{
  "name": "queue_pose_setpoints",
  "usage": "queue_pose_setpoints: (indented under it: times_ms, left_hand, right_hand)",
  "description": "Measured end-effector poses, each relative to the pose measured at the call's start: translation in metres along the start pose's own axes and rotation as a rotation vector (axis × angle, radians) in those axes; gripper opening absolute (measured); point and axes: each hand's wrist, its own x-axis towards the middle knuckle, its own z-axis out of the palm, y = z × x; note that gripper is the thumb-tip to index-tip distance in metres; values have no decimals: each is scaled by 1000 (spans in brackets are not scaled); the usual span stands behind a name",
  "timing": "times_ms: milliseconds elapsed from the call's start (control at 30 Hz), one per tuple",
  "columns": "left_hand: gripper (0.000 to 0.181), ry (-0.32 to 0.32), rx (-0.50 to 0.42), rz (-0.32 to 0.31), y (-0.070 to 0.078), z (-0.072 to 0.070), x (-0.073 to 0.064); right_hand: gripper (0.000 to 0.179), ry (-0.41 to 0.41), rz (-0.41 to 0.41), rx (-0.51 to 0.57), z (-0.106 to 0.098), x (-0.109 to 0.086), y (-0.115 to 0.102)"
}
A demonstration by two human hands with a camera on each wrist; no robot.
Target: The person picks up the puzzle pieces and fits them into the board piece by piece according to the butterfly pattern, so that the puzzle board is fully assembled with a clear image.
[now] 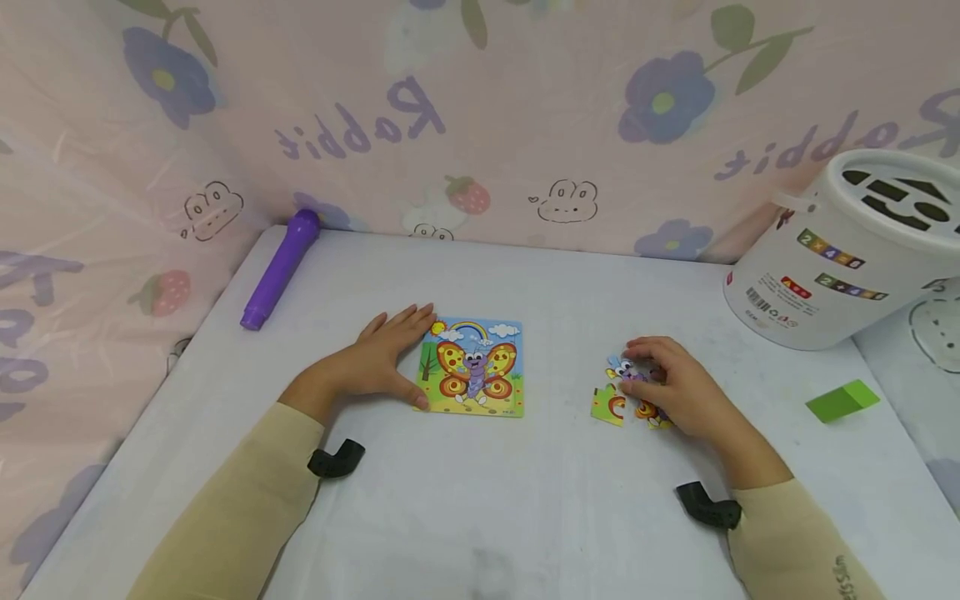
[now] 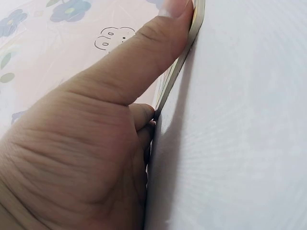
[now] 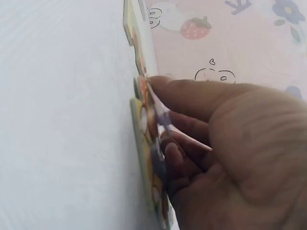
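A butterfly picture puzzle (image 1: 480,362) lies flat on the white table. My left hand (image 1: 378,354) rests at its left side with fingers extended, the thumb on its lower left corner. In the left wrist view the thumb (image 2: 158,45) presses on the edge of the puzzle board (image 2: 195,26). To the right, my right hand (image 1: 678,387) pinches a puzzle piece with the butterfly's face (image 1: 626,367) between thumb and fingers. Loose puzzle pieces lie under and beside it, among them a green corner piece (image 1: 606,406). The right palm and fingers partly hide these pieces.
A purple tube-shaped stick (image 1: 281,268) lies at the back left. At the back right stands a white bucket (image 1: 810,283) with shape cutouts in its lid. A folded green card (image 1: 842,402) lies near the right edge. Patterned cloth (image 1: 480,125) rises behind the table.
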Motion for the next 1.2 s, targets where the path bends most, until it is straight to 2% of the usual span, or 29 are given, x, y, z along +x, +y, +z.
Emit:
queue_pose_setpoints:
  times_ms: [133, 233, 433, 533, 633, 833, 1067, 1200]
  left_hand:
    - [141, 2, -8, -4, 1, 0, 0]
    - [141, 2, -8, -6, 1, 0, 0]
    - [141, 7, -1, 0, 1, 1, 0]
    - [141, 8, -1, -2, 1, 1, 0]
    - [141, 10, -3, -1, 1, 1, -1]
    - [142, 19, -7, 9, 0, 1, -1]
    - [142, 19, -5, 15, 1, 0, 0]
    - [142, 20, -1, 18, 1, 0, 0]
  right_hand:
    - [45, 36, 42, 16, 2, 0, -4]
    - [38, 85, 48, 23, 4, -1, -5]
    - [20, 220, 16, 120, 8, -3, -11]
    - [19, 245, -15, 204, 12, -2, -17]
    - [18, 228, -35, 283, 18, -1, -24]
    - [16, 134, -26, 411, 36, 4, -37]
    - [12, 112, -60, 451, 57, 14, -53]
    - [9, 82, -70, 512, 69, 22, -64]
